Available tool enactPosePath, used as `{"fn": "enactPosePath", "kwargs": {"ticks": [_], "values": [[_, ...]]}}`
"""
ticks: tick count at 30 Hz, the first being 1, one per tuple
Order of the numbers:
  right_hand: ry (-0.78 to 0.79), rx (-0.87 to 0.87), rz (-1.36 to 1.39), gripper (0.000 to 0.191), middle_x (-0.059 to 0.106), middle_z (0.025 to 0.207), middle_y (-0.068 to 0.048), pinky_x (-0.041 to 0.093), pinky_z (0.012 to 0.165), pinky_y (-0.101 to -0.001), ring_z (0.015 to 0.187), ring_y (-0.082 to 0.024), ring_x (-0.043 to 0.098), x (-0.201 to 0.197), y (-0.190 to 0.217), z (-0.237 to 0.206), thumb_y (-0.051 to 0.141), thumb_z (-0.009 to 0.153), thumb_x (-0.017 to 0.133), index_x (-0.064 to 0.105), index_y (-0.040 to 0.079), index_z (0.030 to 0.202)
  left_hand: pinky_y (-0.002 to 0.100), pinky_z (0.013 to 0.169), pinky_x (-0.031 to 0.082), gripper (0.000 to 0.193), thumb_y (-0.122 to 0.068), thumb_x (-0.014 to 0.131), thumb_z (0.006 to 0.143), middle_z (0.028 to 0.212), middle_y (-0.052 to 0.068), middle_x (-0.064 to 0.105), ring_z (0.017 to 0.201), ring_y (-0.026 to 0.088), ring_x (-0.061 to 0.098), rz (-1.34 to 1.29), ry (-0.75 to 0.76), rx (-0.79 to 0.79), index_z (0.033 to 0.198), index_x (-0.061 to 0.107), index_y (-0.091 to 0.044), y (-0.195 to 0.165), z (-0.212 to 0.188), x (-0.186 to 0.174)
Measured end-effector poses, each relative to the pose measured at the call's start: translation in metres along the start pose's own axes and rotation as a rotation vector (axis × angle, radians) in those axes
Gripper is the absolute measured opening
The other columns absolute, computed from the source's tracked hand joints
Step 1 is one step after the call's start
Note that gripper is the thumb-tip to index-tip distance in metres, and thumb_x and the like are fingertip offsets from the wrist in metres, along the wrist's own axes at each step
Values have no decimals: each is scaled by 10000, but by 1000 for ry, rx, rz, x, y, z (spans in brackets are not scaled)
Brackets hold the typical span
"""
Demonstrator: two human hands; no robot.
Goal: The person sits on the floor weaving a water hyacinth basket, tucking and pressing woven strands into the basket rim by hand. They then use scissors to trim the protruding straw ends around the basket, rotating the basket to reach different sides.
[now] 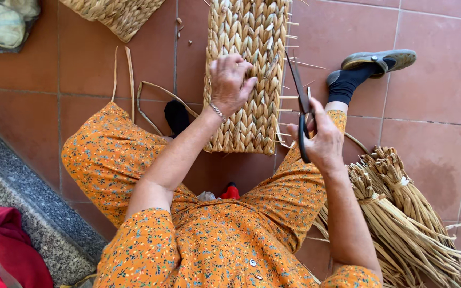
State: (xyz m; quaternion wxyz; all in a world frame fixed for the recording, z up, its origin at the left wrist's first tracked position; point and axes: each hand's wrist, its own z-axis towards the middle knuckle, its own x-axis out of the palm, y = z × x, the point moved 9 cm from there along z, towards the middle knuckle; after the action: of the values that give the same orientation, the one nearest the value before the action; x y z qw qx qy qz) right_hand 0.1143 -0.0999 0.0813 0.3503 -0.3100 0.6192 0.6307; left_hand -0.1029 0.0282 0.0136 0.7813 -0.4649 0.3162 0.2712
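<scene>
- Head view, looking straight down: the left hand lies flat with fingers spread on a woven straw panel, pressing on it rather than clamped around anything. The panel stands between the person's knees on the red tiled floor.
- Head view, right side: the right hand is closed through the handles of dark scissors. The blades point up along the panel's right edge, where thin stalk ends stick out sideways. Whether the blades are apart or together I cannot tell.
- Step in hand, as I judge it: trimming the loose ends along that edge while the other hand steadies the weave.
- Next move, as I judge it, calls for bringing the blades close against the edge so each stub is cut flush without nicking the braid, with the panel kept from tipping.
- Head view, surroundings: bundles of dry straw lie on the tiles just beside the right forearm. Another woven piece sits at the top left, well apart from the hands. A red cloth rests on the grey stone step at lower left.
</scene>
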Motion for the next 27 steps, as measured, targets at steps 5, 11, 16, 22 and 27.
{"fn": "enactPosePath", "kwargs": {"ticks": [5,11,16,22,27], "values": [[-120,-220,-396,729,652,984,-130,477,741,-430,879,-298,643,-10,-12,18,527,877,830,610,43,1376,504,943,389,300,-327,787,779,1041,121,623,1112,324,531,115,27,147,948,690,-99,-32,24,32],[-103,-385,-483,664,661,970,-57,481,823,-420,918,-253,648,2,-24,21,389,845,806,646,95,1419,421,807,529,112,-196,667,962,878,98,660,910,260,642,53,49,93,915,635,-100,-19,36,43],[-93,-397,-534,655,635,895,-69,472,771,-427,849,-251,646,17,-30,35,403,837,827,653,114,1398,404,691,557,122,-188,627,1021,809,96,663,796,272,679,3,7,123,969,566,-97,-23,34,40],[-103,-391,-431,651,639,937,-84,488,775,-416,878,-262,648,17,-31,30,440,898,816,633,111,1428,435,587,537,115,-219,609,1038,716,87,652,717,281,704,-17,20,11,1000,556,-125,-11,37,38],[-163,-391,-471,663,622,913,-83,485,766,-433,864,-263,632,14,-28,25,474,883,825,630,104,1397,416,584,545,126,-218,584,1054,747,76,649,733,266,701,-38,-37,131,1006,530,-115,-25,30,35]]}}
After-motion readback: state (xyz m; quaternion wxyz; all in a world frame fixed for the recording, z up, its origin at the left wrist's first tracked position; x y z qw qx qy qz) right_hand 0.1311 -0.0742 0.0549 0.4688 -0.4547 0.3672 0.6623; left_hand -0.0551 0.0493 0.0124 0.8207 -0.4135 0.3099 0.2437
